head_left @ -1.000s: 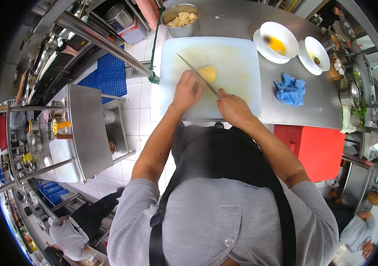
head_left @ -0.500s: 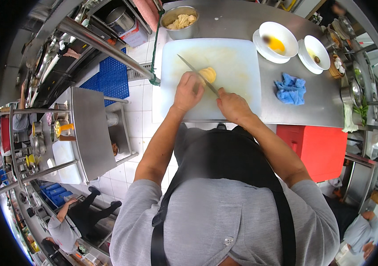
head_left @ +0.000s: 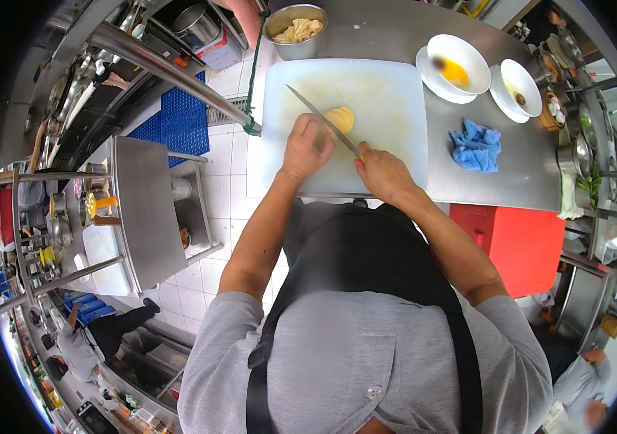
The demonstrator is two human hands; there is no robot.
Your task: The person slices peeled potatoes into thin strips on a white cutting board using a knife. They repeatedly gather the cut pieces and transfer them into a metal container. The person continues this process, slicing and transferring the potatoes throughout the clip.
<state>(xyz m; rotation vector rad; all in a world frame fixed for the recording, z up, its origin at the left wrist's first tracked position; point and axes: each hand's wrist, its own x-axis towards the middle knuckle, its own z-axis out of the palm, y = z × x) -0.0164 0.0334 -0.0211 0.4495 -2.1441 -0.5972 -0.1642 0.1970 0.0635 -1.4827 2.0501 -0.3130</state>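
A white cutting board [head_left: 388,87] lies at the near edge of the steel counter. My right hand [head_left: 388,175] grips the handle of a knife [head_left: 306,105], whose long blade slants away to the far left across the board. Just beyond the blade sit pale yellow, rounded slices of food [head_left: 342,119], overlapping in a small pile; their exact kind is unclear. On the near side of the blade my left hand [head_left: 308,148] rests on the board with curled fingers close to the steel. Whatever is under those fingers is hidden.
A metal bowl of pale yellow pieces [head_left: 295,45] stands beyond the board. To the right are a white bowl with yellow liquid [head_left: 460,81], another white bowl [head_left: 517,92] and a crumpled blue cloth [head_left: 476,146]. Below the counter is a red box [head_left: 509,249]. A co-worker [head_left: 99,340] is at lower left.
The knife and both my hands have hardly moved; the blade is still beside the slices. The co-worker at lower left has shifted left.
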